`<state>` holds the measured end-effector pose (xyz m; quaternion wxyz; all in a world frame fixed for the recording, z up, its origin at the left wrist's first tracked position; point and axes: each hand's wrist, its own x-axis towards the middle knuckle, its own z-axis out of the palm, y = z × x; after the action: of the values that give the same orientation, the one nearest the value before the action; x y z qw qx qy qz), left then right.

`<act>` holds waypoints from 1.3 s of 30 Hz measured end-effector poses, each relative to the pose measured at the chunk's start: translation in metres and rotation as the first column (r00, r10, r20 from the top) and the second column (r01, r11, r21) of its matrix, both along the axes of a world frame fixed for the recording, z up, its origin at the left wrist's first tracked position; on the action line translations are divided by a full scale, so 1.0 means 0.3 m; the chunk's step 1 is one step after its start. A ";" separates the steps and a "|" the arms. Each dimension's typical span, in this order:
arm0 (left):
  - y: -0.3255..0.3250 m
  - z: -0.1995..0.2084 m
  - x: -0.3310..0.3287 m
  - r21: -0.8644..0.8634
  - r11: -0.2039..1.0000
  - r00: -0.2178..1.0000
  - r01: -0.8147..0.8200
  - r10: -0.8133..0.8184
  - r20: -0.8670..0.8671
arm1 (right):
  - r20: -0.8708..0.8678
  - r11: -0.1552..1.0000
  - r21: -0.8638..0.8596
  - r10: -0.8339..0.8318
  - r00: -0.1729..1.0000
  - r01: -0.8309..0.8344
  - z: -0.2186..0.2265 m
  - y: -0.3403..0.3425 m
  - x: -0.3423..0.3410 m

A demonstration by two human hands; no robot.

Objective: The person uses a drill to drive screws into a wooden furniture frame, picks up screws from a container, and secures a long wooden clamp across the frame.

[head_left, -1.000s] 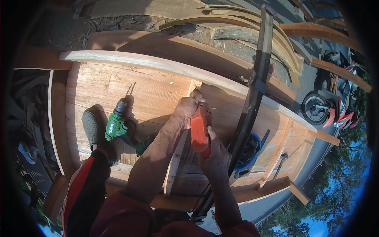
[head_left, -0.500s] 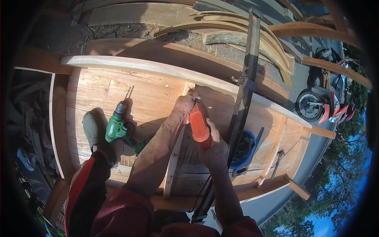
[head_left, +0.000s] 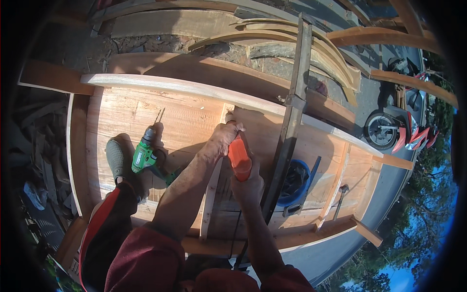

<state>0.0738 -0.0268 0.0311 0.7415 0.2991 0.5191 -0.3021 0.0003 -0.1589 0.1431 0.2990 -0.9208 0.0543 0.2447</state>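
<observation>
An orange power drill [head_left: 239, 156] is held in both my hands over a wooden crosspiece [head_left: 210, 207] in a long, shallow wooden frame. My left hand [head_left: 225, 137] wraps the front of its body, just behind the nose, which points at the crosspiece's far end by the far side rail [head_left: 189, 87]. Closed round the rear grip is my right hand [head_left: 248, 189]; its fingers are partly hidden. Whether the drill's tip touches the wood cannot be made out. Left of my left forearm, a green drill [head_left: 143, 156] with a long bit lies on the boards.
My shod foot [head_left: 118, 158] stands on the boards beside the green drill. A dark metal bar [head_left: 287, 141] crosses the frame to the right. Beyond it are a blue bucket [head_left: 305, 187] and a hammer [head_left: 342, 197]. Curved wood strips [head_left: 292, 36] and a motorcycle [head_left: 382, 129] lie farther off.
The orange drill and my right hand have moved left and slightly nearer, and the drill's nose now shows past my left hand. My left hand keeps its grip.
</observation>
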 end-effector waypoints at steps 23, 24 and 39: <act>-0.015 -0.025 -0.025 -0.368 0.920 0.949 -0.131 0.224 0.221 | -0.052 0.980 0.024 0.201 0.978 -0.200 -0.002 -0.048 0.066; -0.024 -0.033 -0.025 -0.371 0.918 0.948 -0.143 0.234 0.213 | -0.060 0.978 0.022 0.210 0.976 -0.209 0.005 -0.052 0.069; 0.009 -0.062 -0.085 -0.213 0.957 0.863 -0.199 0.274 0.425 | 0.063 0.968 0.051 0.243 0.968 -0.246 0.014 -0.054 0.066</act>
<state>0.0483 -0.0240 0.0126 0.8946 0.2335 0.3397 -0.1723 0.0202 -0.1752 0.1473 0.2945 -0.9179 -0.0750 0.2553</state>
